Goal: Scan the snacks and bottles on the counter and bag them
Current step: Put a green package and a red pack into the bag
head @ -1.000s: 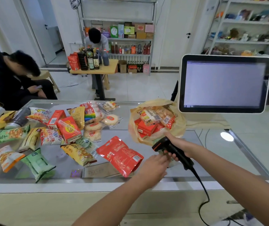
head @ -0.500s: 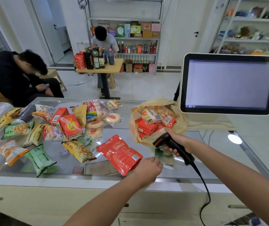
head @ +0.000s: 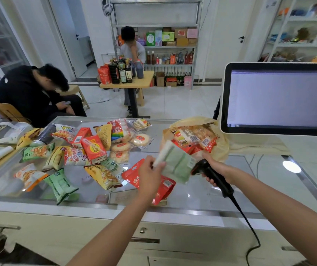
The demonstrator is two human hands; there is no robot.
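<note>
- Evidently the scanning step is in hand: the left hand [head: 150, 169] pinches a pale green, crinkly film snack packet [head: 176, 164] by its white sealed edge, fingers closed on it. It holds the packet in the air above the glass-topped counter [head: 249, 189], just beside the scanner's head.
- The right hand [head: 214, 167] has its fingers wrapped round the grip of a black, corded plastic barcode scanner [head: 211, 175].
- Next, I judge, the barcode face must turn flat to the scanner. The packet is blurred, so I cannot tell where the code sits.
- After that it goes into the thin, yellowish plastic bag [head: 221, 148] just behind, which holds red and clear-wrapped snacks.
- The film looks soft and slippery, so a light pinch may let it twist.
- Glossy pillow packs and a flat red pouch [head: 134, 176] lie to the left, apparently waiting.
</note>
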